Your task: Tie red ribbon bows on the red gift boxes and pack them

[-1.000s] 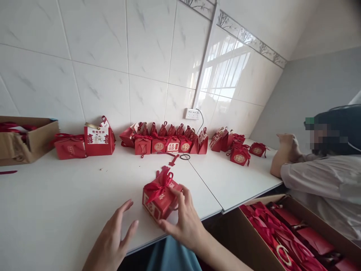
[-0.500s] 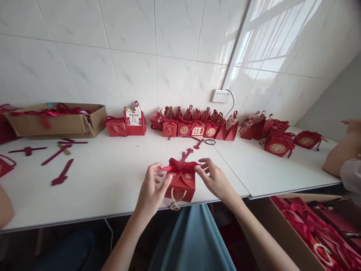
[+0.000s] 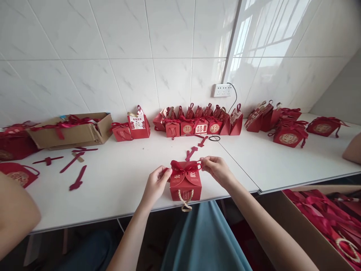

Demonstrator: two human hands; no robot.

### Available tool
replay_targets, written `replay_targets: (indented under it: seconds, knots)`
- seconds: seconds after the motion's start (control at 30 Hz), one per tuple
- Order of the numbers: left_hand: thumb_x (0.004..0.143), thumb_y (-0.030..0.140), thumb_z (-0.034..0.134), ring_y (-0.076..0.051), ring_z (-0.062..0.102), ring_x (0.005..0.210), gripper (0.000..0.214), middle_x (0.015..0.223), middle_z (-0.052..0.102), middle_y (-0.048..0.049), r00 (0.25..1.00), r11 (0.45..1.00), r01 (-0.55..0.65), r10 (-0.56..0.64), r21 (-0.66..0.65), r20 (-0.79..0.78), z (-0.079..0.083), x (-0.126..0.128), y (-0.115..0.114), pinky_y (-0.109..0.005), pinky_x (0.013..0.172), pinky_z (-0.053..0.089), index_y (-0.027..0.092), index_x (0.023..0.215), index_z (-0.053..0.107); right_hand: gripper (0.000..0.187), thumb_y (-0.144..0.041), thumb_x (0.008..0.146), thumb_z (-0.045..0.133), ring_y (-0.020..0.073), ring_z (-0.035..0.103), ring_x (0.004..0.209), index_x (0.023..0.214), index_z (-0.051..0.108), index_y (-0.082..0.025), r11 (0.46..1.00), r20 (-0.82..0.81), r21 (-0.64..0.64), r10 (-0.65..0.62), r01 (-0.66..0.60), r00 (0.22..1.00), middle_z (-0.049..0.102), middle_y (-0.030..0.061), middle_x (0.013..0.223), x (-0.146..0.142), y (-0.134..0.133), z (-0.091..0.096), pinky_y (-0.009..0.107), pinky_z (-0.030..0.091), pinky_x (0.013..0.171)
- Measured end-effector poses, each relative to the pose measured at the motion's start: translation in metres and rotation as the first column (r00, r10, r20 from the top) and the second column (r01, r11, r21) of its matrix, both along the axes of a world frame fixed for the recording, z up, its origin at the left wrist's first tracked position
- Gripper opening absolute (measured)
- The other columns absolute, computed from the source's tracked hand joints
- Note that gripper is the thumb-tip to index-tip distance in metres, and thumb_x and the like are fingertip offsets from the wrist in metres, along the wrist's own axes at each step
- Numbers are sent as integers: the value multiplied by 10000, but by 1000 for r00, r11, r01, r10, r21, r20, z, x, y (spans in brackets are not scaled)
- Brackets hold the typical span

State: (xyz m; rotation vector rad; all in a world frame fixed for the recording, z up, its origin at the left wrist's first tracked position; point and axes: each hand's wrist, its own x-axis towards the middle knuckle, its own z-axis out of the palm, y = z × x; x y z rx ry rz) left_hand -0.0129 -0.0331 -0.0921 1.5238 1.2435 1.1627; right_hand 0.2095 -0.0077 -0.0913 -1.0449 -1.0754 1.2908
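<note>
A small red gift box (image 3: 185, 183) stands at the near edge of the white table (image 3: 118, 180), with a rope handle hanging over its front. A red ribbon bow (image 3: 184, 166) lies across its top. My left hand (image 3: 156, 184) pinches the bow's left end beside the box. On the other side, my right hand (image 3: 216, 170) pinches the bow's right loop. Both hands are closed on the ribbon.
A row of finished red boxes (image 3: 197, 122) lines the tiled wall, with more (image 3: 284, 126) at the right. A cardboard box (image 3: 70, 130) and loose red paper strips (image 3: 76, 169) lie left. An open carton of red packs (image 3: 324, 226) sits lower right. Other people's arms (image 3: 17, 214) show at both edges.
The box has been turned upright, handle facing me. My hands went from its sides to the ribbon ends and have drawn them slightly outward. The view swung left.
</note>
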Motion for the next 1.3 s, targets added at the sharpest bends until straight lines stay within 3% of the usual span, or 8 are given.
replay_targets:
  seconds: [0.23,0.43,0.53,0.63,0.77,0.87,1.17,1.3]
  knots:
    - [562,373,620,-103,499,508,273,558,431,68,789,841,-534,531,-84,310,-9,-89,-3,-287,598,493,193,639,429,352,-430,481,789,101,474,509,486,544,-177,868,-29,55,-492,493,870,511,-3,506,95,1,-17,266,443,521]
    - [605,318,598,-103,478,552,210,591,427,50,758,817,-574,557,-58,340,3,-120,-13,-334,645,511,187,622,435,366,-478,617,702,103,465,501,507,514,-184,899,246,119,-438,422,865,511,-2,534,114,-16,-14,264,429,509]
    - [659,342,607,-188,561,828,225,835,555,-15,766,738,-643,618,208,178,9,-104,-10,-368,779,491,199,807,517,342,-511,726,596,127,525,550,648,593,-178,921,419,244,-383,304,824,579,20,625,76,-18,3,281,458,558]
    - [746,309,576,-224,531,1005,197,985,574,-51,781,678,-443,613,587,-119,13,-74,-9,-385,892,442,206,913,559,255,-411,818,535,171,593,711,769,642,-185,915,575,404,-253,-1,778,634,55,780,27,-16,18,303,493,655]
    - [826,251,513,-205,545,932,105,906,569,-46,794,725,-25,433,689,-427,16,-31,-9,-373,877,448,209,822,609,153,-231,854,540,177,590,803,861,686,-185,761,732,540,-215,-358,646,603,78,881,-28,-10,30,318,495,747]
    - [834,243,518,-209,537,922,95,922,556,-50,765,762,12,410,648,-497,15,-12,-7,-373,847,463,207,823,605,163,-170,858,546,163,584,797,893,705,-167,715,809,510,-211,-478,548,586,82,864,-50,-4,36,300,478,770]
    - [777,170,537,-220,541,910,69,889,559,-44,768,859,11,320,511,-555,15,-4,-2,-364,813,486,204,793,595,159,-188,829,537,140,572,642,797,688,-146,787,972,234,-195,-571,130,588,67,826,-67,-2,54,238,349,537]
    - [761,172,543,-220,549,866,71,860,573,-33,746,918,75,206,388,-633,27,-6,3,-370,782,482,206,718,588,80,-141,779,568,123,550,630,758,644,-129,768,958,269,-153,-582,241,581,60,820,-68,3,47,223,375,551]
